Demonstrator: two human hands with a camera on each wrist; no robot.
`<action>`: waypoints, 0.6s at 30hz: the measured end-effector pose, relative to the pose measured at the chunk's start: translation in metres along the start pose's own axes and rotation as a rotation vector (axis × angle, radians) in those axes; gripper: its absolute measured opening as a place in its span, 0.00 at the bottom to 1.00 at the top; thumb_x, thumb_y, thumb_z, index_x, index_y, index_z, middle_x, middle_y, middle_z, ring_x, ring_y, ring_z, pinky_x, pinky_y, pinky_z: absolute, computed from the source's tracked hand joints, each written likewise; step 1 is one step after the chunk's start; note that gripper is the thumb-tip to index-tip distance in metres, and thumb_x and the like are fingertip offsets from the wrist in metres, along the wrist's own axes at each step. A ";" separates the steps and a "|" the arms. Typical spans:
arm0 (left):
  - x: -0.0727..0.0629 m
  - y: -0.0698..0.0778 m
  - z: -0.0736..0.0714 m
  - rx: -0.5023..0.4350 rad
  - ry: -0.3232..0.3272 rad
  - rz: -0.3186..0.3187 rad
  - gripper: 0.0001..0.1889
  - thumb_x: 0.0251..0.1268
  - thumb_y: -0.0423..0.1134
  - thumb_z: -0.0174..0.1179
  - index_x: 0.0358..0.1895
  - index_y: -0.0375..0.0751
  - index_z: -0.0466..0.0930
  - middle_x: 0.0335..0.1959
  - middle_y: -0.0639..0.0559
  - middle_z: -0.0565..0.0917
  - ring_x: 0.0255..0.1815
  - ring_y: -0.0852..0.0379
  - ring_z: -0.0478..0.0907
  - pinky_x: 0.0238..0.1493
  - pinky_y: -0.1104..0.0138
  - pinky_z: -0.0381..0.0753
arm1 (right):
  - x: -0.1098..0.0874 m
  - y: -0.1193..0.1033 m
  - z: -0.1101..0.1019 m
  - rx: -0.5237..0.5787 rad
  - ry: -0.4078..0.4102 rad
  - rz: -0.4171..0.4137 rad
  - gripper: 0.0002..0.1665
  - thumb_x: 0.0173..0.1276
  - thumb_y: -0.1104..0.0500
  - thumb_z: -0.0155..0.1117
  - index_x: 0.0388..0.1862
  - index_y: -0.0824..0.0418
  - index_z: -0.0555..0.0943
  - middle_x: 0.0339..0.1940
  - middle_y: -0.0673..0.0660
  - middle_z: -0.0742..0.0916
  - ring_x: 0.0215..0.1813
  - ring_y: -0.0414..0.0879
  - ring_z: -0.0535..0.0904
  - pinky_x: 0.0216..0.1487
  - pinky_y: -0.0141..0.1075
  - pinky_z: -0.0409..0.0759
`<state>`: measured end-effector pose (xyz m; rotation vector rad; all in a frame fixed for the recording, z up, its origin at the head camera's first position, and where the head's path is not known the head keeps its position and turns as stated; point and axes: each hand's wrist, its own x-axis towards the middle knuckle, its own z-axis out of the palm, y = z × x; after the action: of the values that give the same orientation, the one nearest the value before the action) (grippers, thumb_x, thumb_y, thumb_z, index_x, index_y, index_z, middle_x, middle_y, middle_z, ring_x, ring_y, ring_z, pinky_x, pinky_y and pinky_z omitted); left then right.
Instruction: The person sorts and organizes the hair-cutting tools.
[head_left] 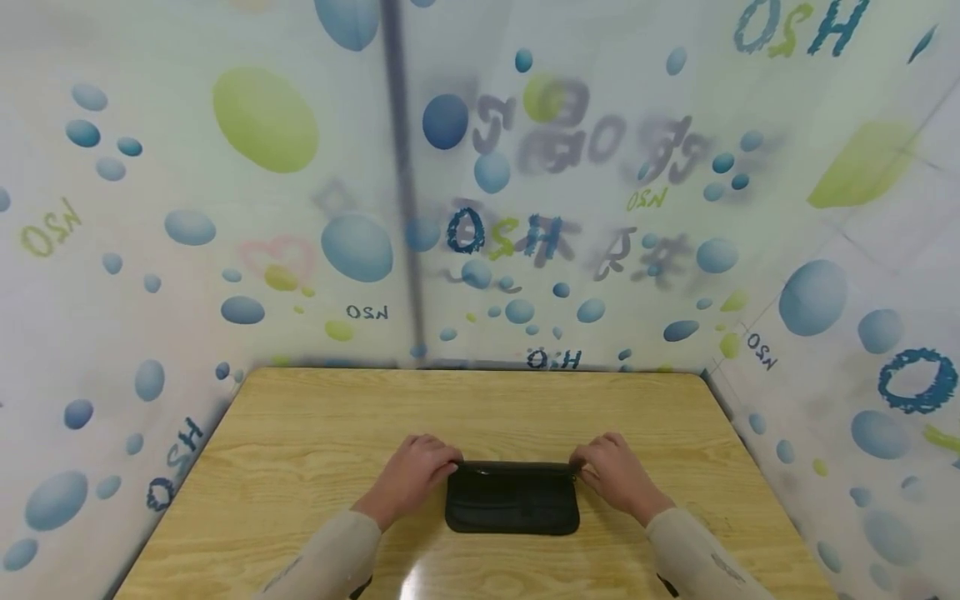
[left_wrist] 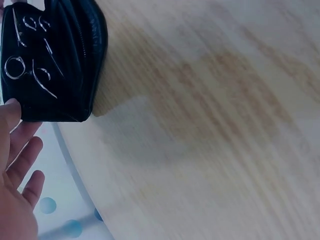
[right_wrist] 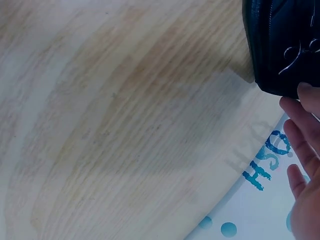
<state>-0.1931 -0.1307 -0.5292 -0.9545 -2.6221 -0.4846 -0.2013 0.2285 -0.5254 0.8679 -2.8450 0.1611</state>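
Observation:
A black zip wallet [head_left: 512, 504] stands at the middle of the wooden table, its long side facing me. At its upper left corner, the thumb and fingers of my left hand [head_left: 411, 475] pinch the edge. My right hand [head_left: 617, 473] pinches the upper right corner in the same way. The left wrist view shows a zipper along the side of the wallet [left_wrist: 75, 60] and white lines and rings on its face. The remaining fingers of the left hand [left_wrist: 20, 185] are spread below the corner. Part of the wallet [right_wrist: 272, 60] is cut off in the right wrist view.
The light wood table [head_left: 337, 408] reaches back to a white wall covering [head_left: 480, 333] with blue and green dots and H2O lettering. Similar covering hangs at the left and right sides. A dark vertical strip [head_left: 405, 183] runs down the back wall.

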 end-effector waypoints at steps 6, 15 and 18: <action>-0.007 0.003 -0.002 -0.017 -0.018 0.042 0.06 0.64 0.43 0.64 0.42 0.53 0.86 0.38 0.62 0.87 0.44 0.60 0.81 0.50 0.56 0.79 | -0.005 -0.001 0.001 0.059 -0.017 0.010 0.09 0.58 0.61 0.72 0.36 0.50 0.85 0.36 0.44 0.89 0.42 0.43 0.82 0.59 0.51 0.71; -0.023 0.006 0.007 -0.003 0.004 0.119 0.09 0.59 0.43 0.68 0.43 0.53 0.84 0.37 0.61 0.83 0.44 0.60 0.79 0.50 0.58 0.78 | -0.012 -0.001 0.011 0.070 -0.008 -0.007 0.10 0.55 0.63 0.69 0.34 0.48 0.85 0.37 0.44 0.89 0.45 0.43 0.82 0.61 0.51 0.70; -0.028 0.005 0.012 0.005 0.028 0.143 0.10 0.57 0.43 0.70 0.42 0.54 0.83 0.38 0.62 0.83 0.44 0.61 0.79 0.50 0.59 0.79 | -0.016 -0.002 0.014 0.067 0.009 -0.022 0.11 0.52 0.62 0.70 0.34 0.48 0.85 0.37 0.44 0.88 0.45 0.43 0.82 0.61 0.51 0.70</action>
<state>-0.1716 -0.1373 -0.5502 -1.1160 -2.5067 -0.4522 -0.1890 0.2334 -0.5416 0.9087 -2.8355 0.2590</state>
